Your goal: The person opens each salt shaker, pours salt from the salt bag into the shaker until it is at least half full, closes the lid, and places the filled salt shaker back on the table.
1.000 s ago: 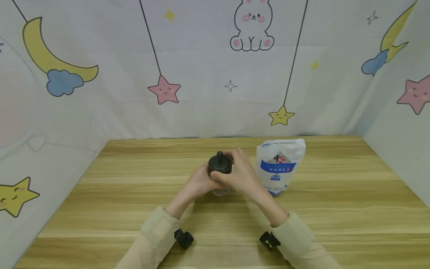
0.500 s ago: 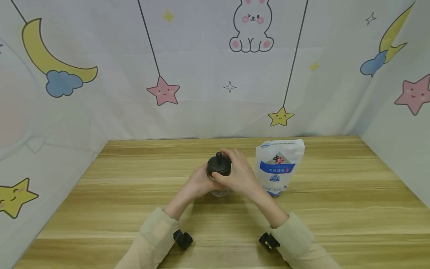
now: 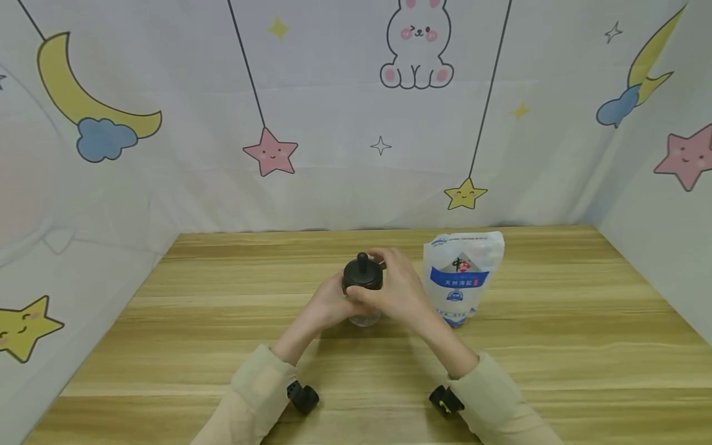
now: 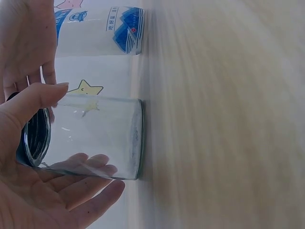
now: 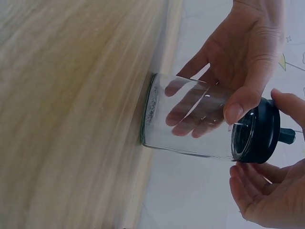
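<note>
A clear glass jar (image 5: 190, 143) stands upright on the table in the middle of the head view, mostly covered by the hands. Its black lid (image 3: 363, 275) has a knob on top. My left hand (image 3: 328, 303) holds the glass, thumb near the neck and fingers round the far side. With thumb and fingers my right hand (image 3: 397, 287) grips the lid's edge. Through the glass in the left wrist view, the jar (image 4: 105, 131) shows a cloudy, speckled base. To the right of my right hand stands a white and blue bag of salt (image 3: 458, 287).
The wooden table (image 3: 222, 309) runs back to a white cloth backdrop (image 3: 334, 191) printed with stars, moons and a rabbit. A small black camera (image 3: 303, 397) sits at the left sleeve and another camera (image 3: 447, 399) at the right.
My right thumb and fingertips shift slightly at the lid's edge. The jar, my left hand and the salt bag keep their places.
</note>
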A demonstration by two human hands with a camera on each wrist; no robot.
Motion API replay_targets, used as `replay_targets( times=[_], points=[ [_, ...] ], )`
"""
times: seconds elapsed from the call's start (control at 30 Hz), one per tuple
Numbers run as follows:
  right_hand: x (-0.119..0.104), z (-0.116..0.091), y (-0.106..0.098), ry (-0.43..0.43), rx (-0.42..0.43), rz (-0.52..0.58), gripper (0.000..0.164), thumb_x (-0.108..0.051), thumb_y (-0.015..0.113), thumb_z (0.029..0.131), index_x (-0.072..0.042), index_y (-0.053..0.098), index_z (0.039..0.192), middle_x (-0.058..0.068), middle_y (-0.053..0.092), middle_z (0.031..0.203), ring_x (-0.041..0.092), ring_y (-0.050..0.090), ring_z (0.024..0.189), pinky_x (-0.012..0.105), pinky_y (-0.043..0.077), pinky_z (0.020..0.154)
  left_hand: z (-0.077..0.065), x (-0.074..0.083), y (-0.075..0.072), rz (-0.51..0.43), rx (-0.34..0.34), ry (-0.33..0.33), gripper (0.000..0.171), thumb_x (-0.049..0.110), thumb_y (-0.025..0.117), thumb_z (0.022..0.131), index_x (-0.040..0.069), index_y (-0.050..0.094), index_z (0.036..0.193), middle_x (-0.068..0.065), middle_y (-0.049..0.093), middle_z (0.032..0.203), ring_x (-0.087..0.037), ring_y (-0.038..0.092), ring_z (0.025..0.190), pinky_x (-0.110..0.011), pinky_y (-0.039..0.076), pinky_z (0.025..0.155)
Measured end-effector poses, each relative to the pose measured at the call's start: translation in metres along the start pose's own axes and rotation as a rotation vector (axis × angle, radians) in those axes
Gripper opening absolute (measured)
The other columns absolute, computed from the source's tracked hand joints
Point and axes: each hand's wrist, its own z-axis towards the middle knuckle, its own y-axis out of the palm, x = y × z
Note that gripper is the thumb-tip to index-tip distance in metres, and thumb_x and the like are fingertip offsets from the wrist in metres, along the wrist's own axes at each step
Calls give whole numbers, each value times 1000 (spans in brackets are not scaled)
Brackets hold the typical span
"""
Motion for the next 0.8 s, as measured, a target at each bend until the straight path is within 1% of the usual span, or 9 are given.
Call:
replay_targets(
  times=[0.1, 0.23, 0.47, 0.6, 0.8],
  points=[
    [0, 0, 0, 25, 8, -2, 72, -39, 82, 74, -7, 52, 132, 10, 56, 124, 26, 52, 111, 43, 46, 94, 0, -1, 0, -5, -1, -2, 70, 22, 79, 78, 10, 47, 139, -13, 59, 132, -31, 58, 118, -49, 49, 96],
    [-1, -1, -1, 23, 4, 4, 68, -37, 81, 75, -7, 54, 129, 10, 55, 123, 25, 52, 110, 42, 46, 94, 0, -1, 0, -9, -10, -1, 69, 22, 79, 78, 10, 48, 138, -13, 60, 131, -32, 57, 119, -52, 47, 98],
    [-1, -1, 0, 7, -6, -10, 65, -34, 80, 77, -6, 53, 129, 11, 54, 123, 26, 51, 113, 44, 47, 96, -1, -1, 0, 1, -7, -12, 69, 23, 79, 77, 10, 49, 138, -13, 58, 134, -35, 53, 124, -56, 44, 99],
    [0, 0, 0, -9, -12, -13, 63, -33, 79, 79, -6, 53, 129, 11, 53, 124, 26, 51, 113, 45, 48, 96, -1, -1, 0, 4, -8, -15, 69, 24, 79, 77, 11, 48, 138, -12, 57, 135, -35, 52, 125, -57, 44, 99],
    [1, -1, -2, -32, -40, -2, 60, -30, 77, 81, -6, 54, 131, 11, 52, 127, 27, 50, 119, 46, 47, 99, 0, -1, 1, 9, -3, -11, 70, 23, 79, 77, 11, 48, 138, -13, 57, 135, -35, 52, 125, -56, 44, 99]
  ],
)
